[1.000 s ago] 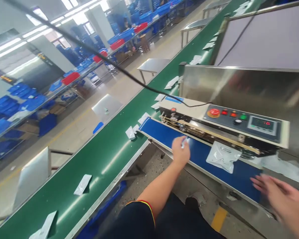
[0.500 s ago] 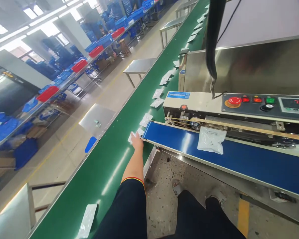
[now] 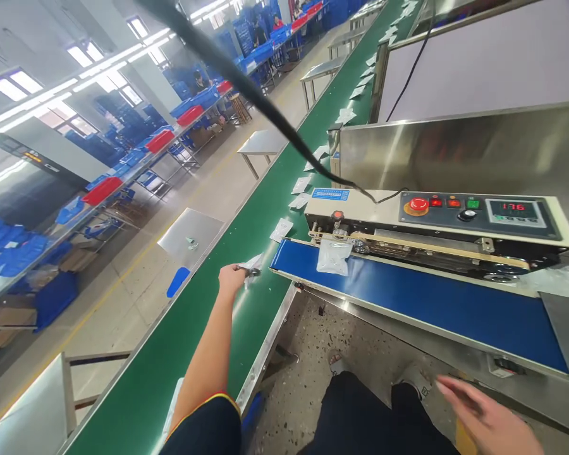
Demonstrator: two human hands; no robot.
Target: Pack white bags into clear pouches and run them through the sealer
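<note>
A: What has changed since half a second ago?

B: Then the left hand (image 3: 231,277) lay flat on a small pouch (image 3: 251,266) at the edge of the green conveyor belt (image 3: 203,328). Now the fingers are pinched shut on that pouch and it sits lifted just above the belt, so I judge the pick-up is made.

A: And the other bag?

B: The clear bag (image 3: 332,256) on the blue sealer belt (image 3: 422,302) has ridden along to the left end, just below the sealing rail, under the band sealer's (image 3: 478,218) housing.

A: How does the held pouch look?

B: Small, flat, whitish and translucent, with something dark inside; it is blurred, so no more detail.

A: The right hand (image 3: 483,420)?

B: Low at the right, near the sealer's frame, fingers spread loosely, holding nothing. More pouches (image 3: 301,184) lie further up the green belt.
</note>
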